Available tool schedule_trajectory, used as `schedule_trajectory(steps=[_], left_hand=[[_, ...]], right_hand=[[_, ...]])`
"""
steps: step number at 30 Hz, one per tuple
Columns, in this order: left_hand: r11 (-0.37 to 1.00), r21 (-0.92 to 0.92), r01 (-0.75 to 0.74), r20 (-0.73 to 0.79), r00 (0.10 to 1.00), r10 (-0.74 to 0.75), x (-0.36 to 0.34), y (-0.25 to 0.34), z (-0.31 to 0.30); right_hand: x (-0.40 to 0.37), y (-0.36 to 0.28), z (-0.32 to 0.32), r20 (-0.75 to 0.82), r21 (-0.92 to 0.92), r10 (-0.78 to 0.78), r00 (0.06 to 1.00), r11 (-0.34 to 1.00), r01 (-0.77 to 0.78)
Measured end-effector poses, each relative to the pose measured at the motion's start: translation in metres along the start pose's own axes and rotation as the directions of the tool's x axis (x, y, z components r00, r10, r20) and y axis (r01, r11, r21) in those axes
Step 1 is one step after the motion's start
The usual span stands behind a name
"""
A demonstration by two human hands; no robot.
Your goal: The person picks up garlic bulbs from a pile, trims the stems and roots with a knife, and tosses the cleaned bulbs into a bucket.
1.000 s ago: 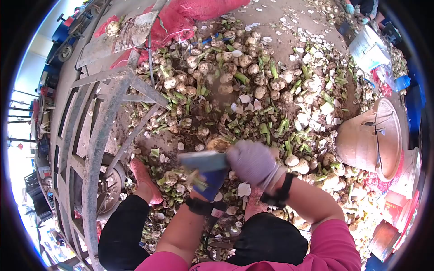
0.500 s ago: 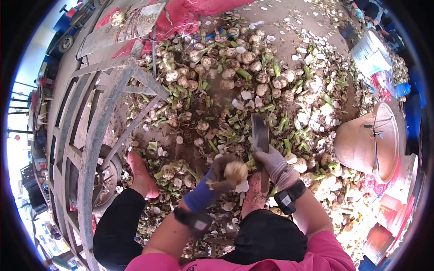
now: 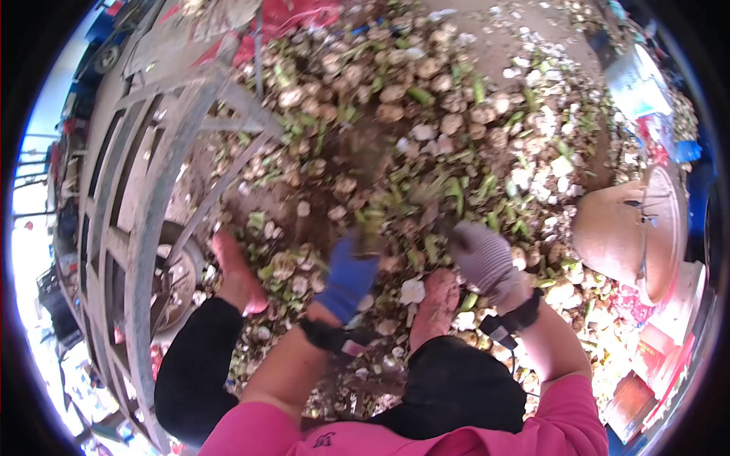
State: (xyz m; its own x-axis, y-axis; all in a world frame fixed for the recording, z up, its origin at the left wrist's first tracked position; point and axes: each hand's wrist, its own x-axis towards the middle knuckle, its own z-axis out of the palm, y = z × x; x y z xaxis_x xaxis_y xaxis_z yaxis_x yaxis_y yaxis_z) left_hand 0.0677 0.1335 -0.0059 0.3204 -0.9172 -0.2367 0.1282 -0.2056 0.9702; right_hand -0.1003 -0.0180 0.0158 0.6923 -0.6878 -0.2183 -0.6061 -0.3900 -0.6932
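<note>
My left hand (image 3: pixel 353 275), in a blue glove with a dark palm, reaches down over the trimmings between my feet. Its fingers curl inward at a blurred yellow-green and brown thing, which I cannot make out. To the right, my right hand (image 3: pixel 484 258), in a pale knitted glove, is closed in a fist above my bare foot (image 3: pixel 435 304). The cleaver in it is only a dark smear at the knuckles, pointing left. Around both hands lie cut green stalks, pale peelings and round root vegetables (image 3: pixel 390 112).
A slatted metal cart frame (image 3: pixel 163 178) with a wheel (image 3: pixel 176 285) stands on the left. At right are a tilted tan basin (image 3: pixel 620 228), a white bucket (image 3: pixel 639 82) and red containers (image 3: pixel 658 346). Red net sacking (image 3: pixel 300 17) lies at the top.
My left hand has moved forward from near my lap, and the root vegetable it held no longer shows clearly. My right hand has shifted slightly right and forward; the cleaver blade has swung leftward, blurred.
</note>
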Motion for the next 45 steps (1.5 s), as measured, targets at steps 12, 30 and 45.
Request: schedule_trajectory(steps=[12, 30, 45], left_hand=[[0.117, 0.974, 0.193, -0.170, 0.969, -0.180, -0.024, -0.074, -0.185], [0.728, -0.684, 0.042, 0.051, 0.999, -0.010, 0.066, -0.082, -0.041], [0.976, 0.089, -0.199, 0.234, 0.957, 0.174, 0.039, 0.063, 0.017]], right_hand=[[0.020, 0.007, 0.037, 0.095, 0.403, 0.296, 0.950, 0.861, -0.309], [0.011, -0.083, -0.013, -0.151, -0.406, -0.575, 0.804, 0.777, 0.480], [0.029, 0.022, 0.031, 0.154, 0.862, 0.293, 0.944, 0.428, -0.273]])
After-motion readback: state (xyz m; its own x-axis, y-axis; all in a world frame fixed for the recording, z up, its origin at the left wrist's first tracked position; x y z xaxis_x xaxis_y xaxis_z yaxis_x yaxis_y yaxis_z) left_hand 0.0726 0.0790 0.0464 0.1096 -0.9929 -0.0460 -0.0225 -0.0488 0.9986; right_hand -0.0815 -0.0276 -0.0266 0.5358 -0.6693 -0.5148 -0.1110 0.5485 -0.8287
